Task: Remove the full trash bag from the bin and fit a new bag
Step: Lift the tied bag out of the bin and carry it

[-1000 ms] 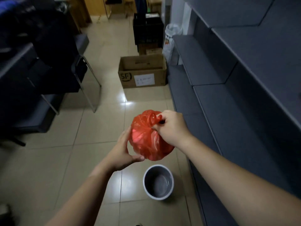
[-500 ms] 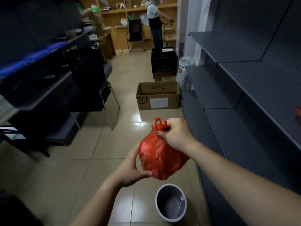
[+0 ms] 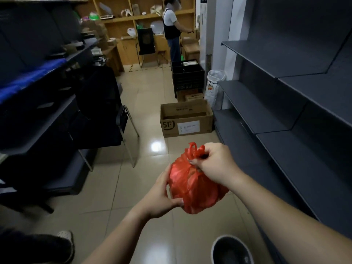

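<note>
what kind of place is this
Probably a stockroom or storage room behind a shop or office: dark metal shelves line the aisle, a cardboard shipping box and stacked black crates sit on the tiled floor, and wooden shelves at the back hold packages.

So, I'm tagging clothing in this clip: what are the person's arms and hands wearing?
Nothing visible: both forearms are bare, with no sleeves in frame. The left hand and right hand have no gloves, watch, rings or bracelets showing.

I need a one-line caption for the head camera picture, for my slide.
Both hands lift the tied red trash bag above the gray bin: right hand grips the knot, left hand supports its side.
</note>
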A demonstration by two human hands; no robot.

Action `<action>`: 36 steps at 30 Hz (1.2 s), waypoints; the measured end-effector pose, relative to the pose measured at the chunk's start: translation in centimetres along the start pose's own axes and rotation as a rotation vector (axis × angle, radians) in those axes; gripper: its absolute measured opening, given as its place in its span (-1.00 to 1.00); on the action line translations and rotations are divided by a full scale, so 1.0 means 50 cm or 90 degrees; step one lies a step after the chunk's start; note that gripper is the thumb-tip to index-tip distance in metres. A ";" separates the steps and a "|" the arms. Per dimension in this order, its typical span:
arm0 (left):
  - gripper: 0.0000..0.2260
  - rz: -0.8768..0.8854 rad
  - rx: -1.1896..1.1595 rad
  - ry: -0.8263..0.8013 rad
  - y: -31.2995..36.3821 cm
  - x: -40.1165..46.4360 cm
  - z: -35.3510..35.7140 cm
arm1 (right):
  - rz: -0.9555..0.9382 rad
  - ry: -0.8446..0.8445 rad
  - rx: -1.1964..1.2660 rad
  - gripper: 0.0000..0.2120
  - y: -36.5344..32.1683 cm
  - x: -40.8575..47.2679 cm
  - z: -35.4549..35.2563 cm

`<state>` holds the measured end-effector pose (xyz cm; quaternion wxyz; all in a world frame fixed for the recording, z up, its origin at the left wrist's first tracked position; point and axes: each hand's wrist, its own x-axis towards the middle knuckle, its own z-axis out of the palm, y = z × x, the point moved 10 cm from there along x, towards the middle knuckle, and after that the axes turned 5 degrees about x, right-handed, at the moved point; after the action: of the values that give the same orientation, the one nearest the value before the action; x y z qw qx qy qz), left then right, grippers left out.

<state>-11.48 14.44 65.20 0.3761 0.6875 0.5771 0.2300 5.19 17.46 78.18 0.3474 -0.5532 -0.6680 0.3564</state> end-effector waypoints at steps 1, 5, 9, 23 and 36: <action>0.11 -0.004 0.002 -0.002 -0.015 0.019 -0.020 | 0.007 0.010 0.003 -0.73 -0.002 0.019 0.011; 0.10 -0.004 -0.004 -0.023 -0.072 0.100 -0.071 | 0.021 0.038 0.012 -0.75 -0.007 0.108 0.052; 0.08 -0.014 -0.029 -0.024 -0.126 0.196 -0.101 | 0.050 0.036 0.029 -0.76 0.015 0.221 0.087; 0.03 -0.015 -0.027 -0.016 -0.188 0.733 -0.300 | 0.102 0.005 0.088 -0.85 0.083 0.784 0.092; -0.04 0.041 -0.091 -0.069 -0.253 1.352 -0.421 | 0.131 0.056 0.106 -0.88 0.196 1.394 0.052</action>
<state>-19.71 85.70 60.21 0.4475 0.6883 0.5158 0.2449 -2.45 87.28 73.30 0.3827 -0.6031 -0.5599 0.4199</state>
